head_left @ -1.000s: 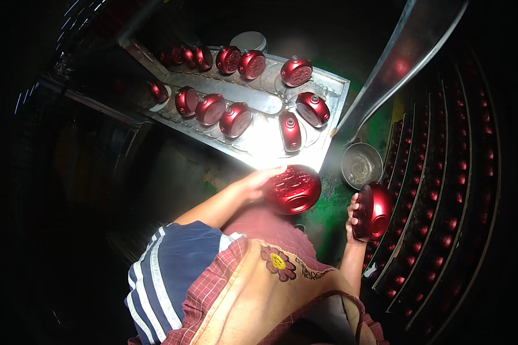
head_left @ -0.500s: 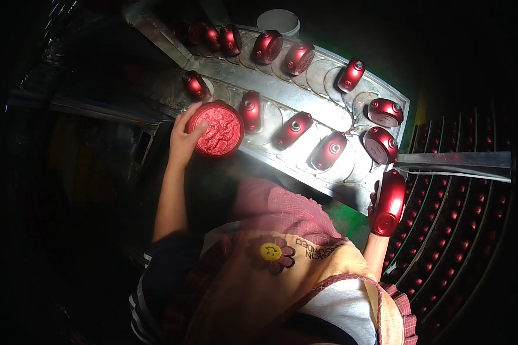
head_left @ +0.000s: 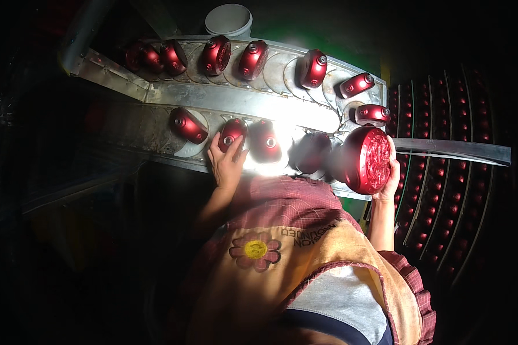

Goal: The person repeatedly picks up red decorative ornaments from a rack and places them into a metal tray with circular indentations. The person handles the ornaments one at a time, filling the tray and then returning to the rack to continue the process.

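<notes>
My left hand (head_left: pixel 227 167) has its fingers and thumb around the near end of a glossy red bottle (head_left: pixel 233 131) on the near lane of the conveyor (head_left: pixel 224 95). The bottle is round and flat-sided, with a short neck. In my right hand (head_left: pixel 392 175) is another red bottle (head_left: pixel 374 161), held up over the conveyor's right end with its embossed round face showing. Right beside the left hand stands a further red bottle (head_left: pixel 265 141), washed out by bright light. A dark red bottle (head_left: pixel 312 152) between the hands is blurred.
Several similar bottles (head_left: pixel 252 60) stand along the far lane. A white bucket (head_left: pixel 229 22) is behind the conveyor. A metal bar (head_left: pixel 452 150) juts out at the right, above racks (head_left: pixel 437 190) holding many red pieces. Darkness hides the left side.
My left hand has moved right and onto the near lane; the bottle it held up now rests there. My right hand has raised its bottle and turned the embossed face into view. The view has shifted.
</notes>
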`<state>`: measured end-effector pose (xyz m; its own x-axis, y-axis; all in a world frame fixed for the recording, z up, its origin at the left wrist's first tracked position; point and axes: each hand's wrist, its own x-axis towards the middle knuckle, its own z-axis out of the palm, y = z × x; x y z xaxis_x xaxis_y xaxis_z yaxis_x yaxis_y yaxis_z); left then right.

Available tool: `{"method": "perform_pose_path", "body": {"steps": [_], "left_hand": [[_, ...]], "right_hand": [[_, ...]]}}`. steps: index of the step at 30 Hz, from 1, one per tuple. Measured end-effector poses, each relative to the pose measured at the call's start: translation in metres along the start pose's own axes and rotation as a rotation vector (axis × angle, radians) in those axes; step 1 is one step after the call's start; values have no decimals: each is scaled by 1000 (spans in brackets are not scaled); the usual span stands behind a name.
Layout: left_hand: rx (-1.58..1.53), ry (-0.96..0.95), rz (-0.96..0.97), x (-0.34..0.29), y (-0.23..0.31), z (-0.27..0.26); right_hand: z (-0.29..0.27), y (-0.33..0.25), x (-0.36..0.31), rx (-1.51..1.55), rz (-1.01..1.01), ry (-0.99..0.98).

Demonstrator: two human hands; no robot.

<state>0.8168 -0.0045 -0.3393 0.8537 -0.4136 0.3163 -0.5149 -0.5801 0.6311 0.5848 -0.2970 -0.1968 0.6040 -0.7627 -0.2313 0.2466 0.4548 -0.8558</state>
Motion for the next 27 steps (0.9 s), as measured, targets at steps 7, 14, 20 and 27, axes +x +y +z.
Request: {"method": "perform_pose_path", "body": {"steps": [7,14,20,27], "left_hand": [[-318,-42,142,104,60,12],[-348,-287,192,216,121,156],[-505,-319,50,242,81,170],[-490,-308,-124,267,35,125]], "right_hand": [[-6,-14,15,-126,-53,27],[-9,-14,38,-383,-91,103],[27,14,93,-615,-232,28],[116,85,186,-835,-374,-97]]}}
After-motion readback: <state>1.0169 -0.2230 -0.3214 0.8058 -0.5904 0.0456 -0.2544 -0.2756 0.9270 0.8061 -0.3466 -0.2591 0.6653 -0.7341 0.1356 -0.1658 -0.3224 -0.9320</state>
